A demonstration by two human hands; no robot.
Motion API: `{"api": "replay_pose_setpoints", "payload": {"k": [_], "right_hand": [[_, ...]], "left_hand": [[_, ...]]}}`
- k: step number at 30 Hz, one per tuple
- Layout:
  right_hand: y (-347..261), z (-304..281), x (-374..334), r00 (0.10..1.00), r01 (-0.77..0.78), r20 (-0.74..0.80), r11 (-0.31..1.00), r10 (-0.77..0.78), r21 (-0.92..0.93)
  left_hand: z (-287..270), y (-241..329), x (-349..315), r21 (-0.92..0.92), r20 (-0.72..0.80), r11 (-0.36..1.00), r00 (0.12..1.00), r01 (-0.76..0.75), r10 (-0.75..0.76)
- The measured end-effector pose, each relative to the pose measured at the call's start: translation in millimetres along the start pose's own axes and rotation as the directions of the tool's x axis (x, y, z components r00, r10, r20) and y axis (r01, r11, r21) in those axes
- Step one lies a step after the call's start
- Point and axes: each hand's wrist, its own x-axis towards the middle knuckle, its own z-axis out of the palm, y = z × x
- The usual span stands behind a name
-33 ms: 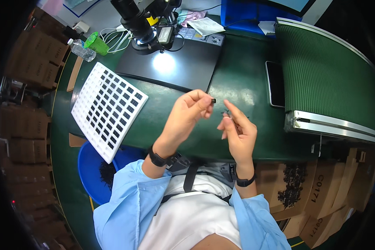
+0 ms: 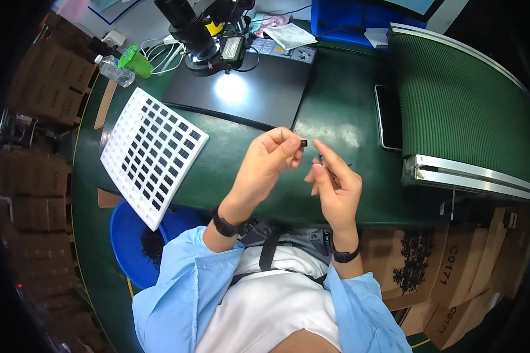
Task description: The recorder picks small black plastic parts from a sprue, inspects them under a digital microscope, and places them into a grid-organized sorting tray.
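Observation:
My left hand (image 2: 265, 162) pinches a small black rectangular piece (image 2: 303, 143) between thumb and fingertips, above the green table. Close beside it on the right, my right hand (image 2: 337, 187) is partly curled, its index finger stretched toward that piece without touching it. Small dark bits (image 2: 317, 158) show between its thumb and fingers; their kind is too small to make out. To the left lies a white tray (image 2: 185, 167) with rows of pockets, many filled with black rectangular pieces like the held one. Both hands are apart from the tray.
A microscope (image 2: 203, 53) lights a dark flat panel (image 2: 265, 88) behind my hands. Right of them are a phone (image 2: 387, 117) and a green ribbed conveyor (image 2: 459, 100). A blue basin (image 2: 121, 235) and a cardboard box (image 2: 374, 259), both with black parts, stand below. A bottle (image 2: 115, 72) and green cup (image 2: 136, 62) are far left.
The black piece and my right index fingertip are very slightly closer together. Both hands keep nearly the same pose, and the surroundings look the same.

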Motion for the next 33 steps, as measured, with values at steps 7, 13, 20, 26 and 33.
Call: {"api": "replay_pose_setpoints", "payload": {"k": [7, 13, 20, 26, 33], "right_hand": [[-3, 8, 0, 0.991, 0.131, -0.007, 0.990, -0.131, -0.056], [-2, 8, -1, 0.990, 0.134, -0.023, 0.989, -0.136, -0.067], [-1, 8, 0, 0.992, 0.123, -0.028, 0.992, -0.124, -0.029], [1, 7, 1, 0.987, 0.156, -0.018, 0.987, -0.157, -0.040], [-1, 7, 1, 0.988, 0.156, -0.011, 0.986, -0.157, -0.066]], "left_hand": [[23, -6, -7, -0.043, -0.103, 0.998, 0.994, -0.049, 0.044], [28, -8, -9, -0.035, -0.113, 0.998, 0.992, -0.058, 0.053], [27, -9, -9, -0.011, -0.105, 0.998, 0.993, -0.060, 0.059], [27, -13, -9, -0.039, -0.094, 0.996, 0.992, -0.084, 0.080], [27, -17, -10, -0.015, -0.104, 0.995, 0.990, -0.097, 0.095]]}}
